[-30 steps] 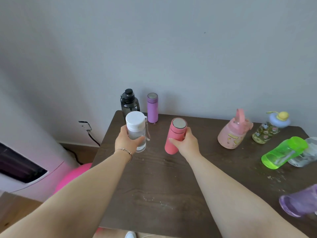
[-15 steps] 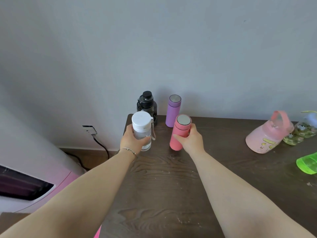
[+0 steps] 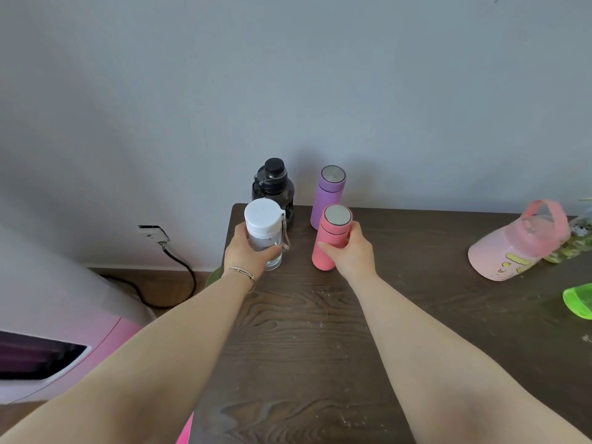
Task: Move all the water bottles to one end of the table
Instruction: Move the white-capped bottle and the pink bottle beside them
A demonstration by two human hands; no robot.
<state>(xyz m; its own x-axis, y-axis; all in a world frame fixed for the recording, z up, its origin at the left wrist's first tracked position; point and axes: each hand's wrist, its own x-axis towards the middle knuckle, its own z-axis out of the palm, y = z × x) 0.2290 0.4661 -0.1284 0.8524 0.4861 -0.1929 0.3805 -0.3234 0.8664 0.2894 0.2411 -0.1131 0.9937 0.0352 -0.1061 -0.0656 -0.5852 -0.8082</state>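
At the far-left corner of the dark wood counter (image 3: 304,341), around 11 o'clock from the camera: left hand (image 3: 245,253) wrapped around the lower body of a clear bottle (image 3: 265,238) with a white lid, thumb on the near side, fingers behind; base of the bottle at or just above the counter surface, contact not discernible. Thin bracelet (image 3: 243,273) on that wrist. At roughly 12 o'clock, right hand (image 3: 350,251) closed on a pink flask (image 3: 331,240) with a metal cap, gripped from its 3 o'clock side, flask tilted slightly toward the left, bottom end near the counter. Clear bottle and pink flask close together, a small gap between them.

Directly beyond the clear bottle, at its 12 o'clock, a black bottle (image 3: 272,184) upright against the wall. Beyond the pink flask, at its 12 o'clock, a purple flask (image 3: 328,195) upright, just beside the black one.

Off at 2 o'clock from the right hand, well apart, a pale pink bottle (image 3: 515,248) with a loop handle, leaning over in the wide-angle view. Behind it at the frame edge, part of a floral bottle (image 3: 579,238), mostly cut off. At 3 o'clock near the right edge, part of a green bottle (image 3: 579,302).

To the left of the counter, a wall socket (image 3: 150,232) with a black cable (image 3: 179,274) running down to the floor.
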